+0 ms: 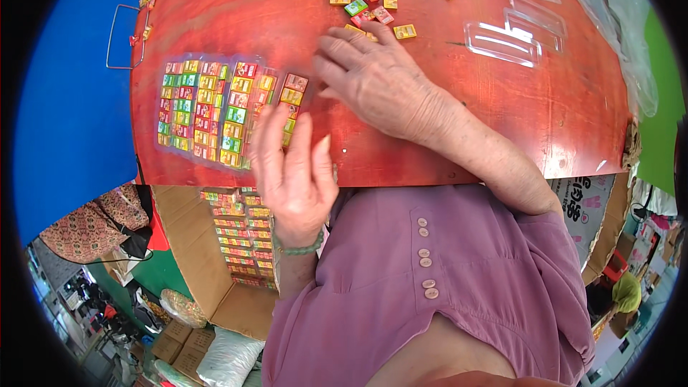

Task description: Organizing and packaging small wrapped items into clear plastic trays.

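Observation:
My left hand [290,172], a green bead bracelet at its wrist, has its fingers outstretched beside a short column of small printed boxes [294,88]. Its fingertips overlap the nearest of several clear plastic trays [188,57], which lie side by side filled with rows of red, yellow and green boxes. Palm down, my right hand [380,89] hovers over or rests on the red table, fingers apart and slightly blurred. Its index finger reaches a loose yellow box [354,29] at the edge of a scattered group. What lies under that palm is hidden.
Clear narrow trays [502,44] lie at the right of the red table [430,161]. Plastic bags [623,36] line its far and right edges. Below the front edge, at left, a cardboard carton [183,244] holds stacked filled trays [244,240]. A wire loop [109,46] sticks out at left.

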`<state>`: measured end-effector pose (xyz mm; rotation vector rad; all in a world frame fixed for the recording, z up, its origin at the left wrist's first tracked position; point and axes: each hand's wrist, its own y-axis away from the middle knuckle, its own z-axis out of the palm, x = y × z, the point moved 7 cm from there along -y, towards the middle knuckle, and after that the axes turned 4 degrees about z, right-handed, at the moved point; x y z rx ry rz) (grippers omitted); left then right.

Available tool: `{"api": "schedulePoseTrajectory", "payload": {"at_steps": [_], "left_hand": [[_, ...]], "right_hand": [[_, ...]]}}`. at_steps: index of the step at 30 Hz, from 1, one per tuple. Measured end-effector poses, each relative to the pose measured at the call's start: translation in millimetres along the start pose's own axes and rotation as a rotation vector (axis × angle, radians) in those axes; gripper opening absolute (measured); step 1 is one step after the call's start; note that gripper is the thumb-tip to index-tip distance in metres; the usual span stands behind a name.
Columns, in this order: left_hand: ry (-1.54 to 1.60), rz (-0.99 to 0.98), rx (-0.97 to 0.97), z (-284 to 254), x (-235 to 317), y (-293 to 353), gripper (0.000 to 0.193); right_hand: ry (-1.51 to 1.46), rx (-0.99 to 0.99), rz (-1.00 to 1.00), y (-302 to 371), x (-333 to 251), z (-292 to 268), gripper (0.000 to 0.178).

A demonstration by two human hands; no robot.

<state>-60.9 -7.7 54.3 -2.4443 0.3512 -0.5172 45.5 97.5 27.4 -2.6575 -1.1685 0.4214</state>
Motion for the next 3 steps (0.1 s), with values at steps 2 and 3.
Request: {"api": "schedulePoseTrajectory", "payload": {"at_steps": [2,3], "left_hand": [[0.093,-0.023,-0.056,11.2,4.9,0.9,0.034],[0.123,-0.014,-0.067,15.9,6.8,0.4,0.035]], "right_hand": [[-0.013,-0.044,0.012,8.6,8.7,-0.9,0.04],[-0.026,-0.09,0.024,14.2,13.8,0.7,0.044]]}}
